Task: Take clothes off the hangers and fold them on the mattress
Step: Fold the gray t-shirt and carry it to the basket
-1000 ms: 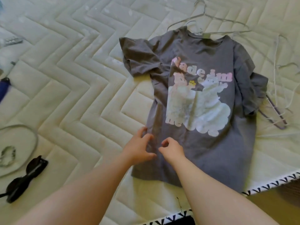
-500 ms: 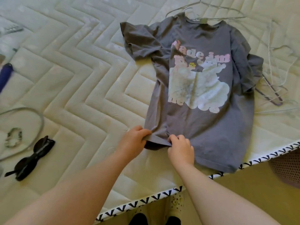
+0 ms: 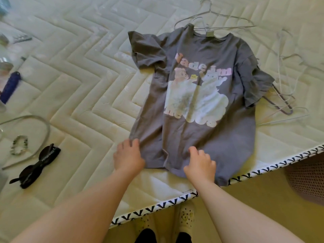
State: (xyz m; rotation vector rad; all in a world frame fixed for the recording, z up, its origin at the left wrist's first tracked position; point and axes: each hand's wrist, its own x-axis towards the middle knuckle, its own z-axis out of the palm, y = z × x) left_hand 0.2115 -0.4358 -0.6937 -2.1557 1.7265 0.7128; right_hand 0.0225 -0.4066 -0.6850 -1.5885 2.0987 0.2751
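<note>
A grey T-shirt (image 3: pixel 206 134) with a pink and white cartoon print lies face up on the quilted mattress (image 3: pixel 84 88), its hem near the front edge. My left hand (image 3: pixel 128 156) grips the hem's left corner with curled fingers. My right hand (image 3: pixel 199 163) grips the hem about halfway along, beside a small fold. The left sleeve lies spread out and the right sleeve is bunched. White wire hangers (image 3: pixel 213 21) lie just behind the collar, off the shirt.
More white hangers (image 3: pixel 280 55) and a purple hanger (image 3: pixel 284 106) lie to the shirt's right. Black sunglasses (image 3: pixel 37 163), a bead bracelet (image 3: pixel 19 144), a headband (image 3: pixel 41 123) and a blue tube (image 3: pixel 10 86) sit at the left. A mesh basket (image 3: pixel 306 181) stands beyond the trimmed mattress edge (image 3: pixel 157 206).
Both hands have spread apart along the hem and drawn it flat. The folded-up lower left corner now lies open towards the mattress edge.
</note>
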